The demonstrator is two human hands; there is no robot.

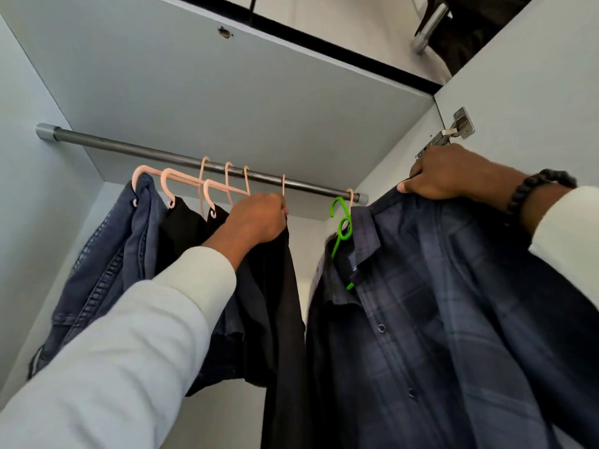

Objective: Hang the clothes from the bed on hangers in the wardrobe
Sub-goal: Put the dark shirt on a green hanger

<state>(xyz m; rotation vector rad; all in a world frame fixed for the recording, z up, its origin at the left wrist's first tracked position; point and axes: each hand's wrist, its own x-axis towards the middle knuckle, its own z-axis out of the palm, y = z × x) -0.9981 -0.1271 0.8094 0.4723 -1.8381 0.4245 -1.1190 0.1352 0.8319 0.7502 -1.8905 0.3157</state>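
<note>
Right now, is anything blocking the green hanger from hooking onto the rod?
Nothing visible blocks it: the green hanger hangs just below the rod's right end, beside one pink hanger hook. The right hand holds up the plaid shirt.

Place: home bedroom storage, the inside of a wardrobe (194, 76), viewed from below.
Walls: pale grey laminate panels, with a flat shelf board overhead.
Rail: dark metal rod (181, 160) spanning the compartment, with a grey end socket at each side.
Hangers: several pink plastic hangers (181, 179) hooked over the rod; one green hanger (343, 228) near the right end.
Garments: denim piece (110, 254) at left, black clothes (275, 303) in the middle, dark plaid shirt (437, 303) at right.
Door hardware: metal cabinet hinge (453, 129) on the right side panel.
Above: a metal bar handle (429, 27) on an upper door.
</note>
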